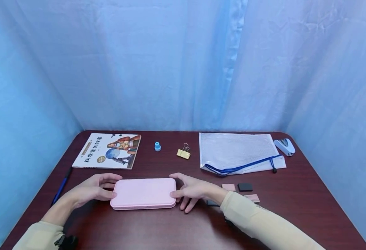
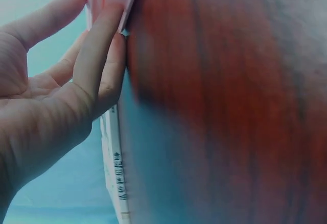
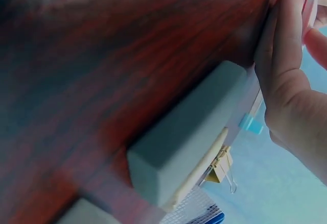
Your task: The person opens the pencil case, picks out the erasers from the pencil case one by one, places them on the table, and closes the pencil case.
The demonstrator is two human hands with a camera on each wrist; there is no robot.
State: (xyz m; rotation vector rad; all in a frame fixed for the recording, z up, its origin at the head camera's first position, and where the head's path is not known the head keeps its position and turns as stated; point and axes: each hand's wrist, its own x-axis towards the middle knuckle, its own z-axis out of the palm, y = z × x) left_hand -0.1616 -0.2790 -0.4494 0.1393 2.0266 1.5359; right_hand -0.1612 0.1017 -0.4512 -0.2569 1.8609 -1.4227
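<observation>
A closed pink pencil case (image 1: 143, 192) lies flat on the table in the head view, with a hand at each end. My left hand (image 1: 93, 189) holds its left end, thumb near the front corner and fingers toward the back. At the right end, my right hand (image 1: 190, 191) grips it with thumb and index finger, the other fingers spread below. The left wrist view shows fingertips against the side of the pink case (image 2: 110, 2). In the right wrist view only a sliver of the case (image 3: 308, 4) shows beyond the right hand (image 3: 291, 76).
Small pink (image 1: 228, 187) and black blocks (image 1: 244, 187) lie beside the right forearm, one partly hidden. Behind are a book (image 1: 107, 151), a blue cap-like piece (image 1: 157, 146), a binder clip (image 1: 184, 152), a mesh zip pouch (image 1: 239, 151) and a stapler (image 1: 284, 147). A blue pen (image 1: 61, 187) lies left.
</observation>
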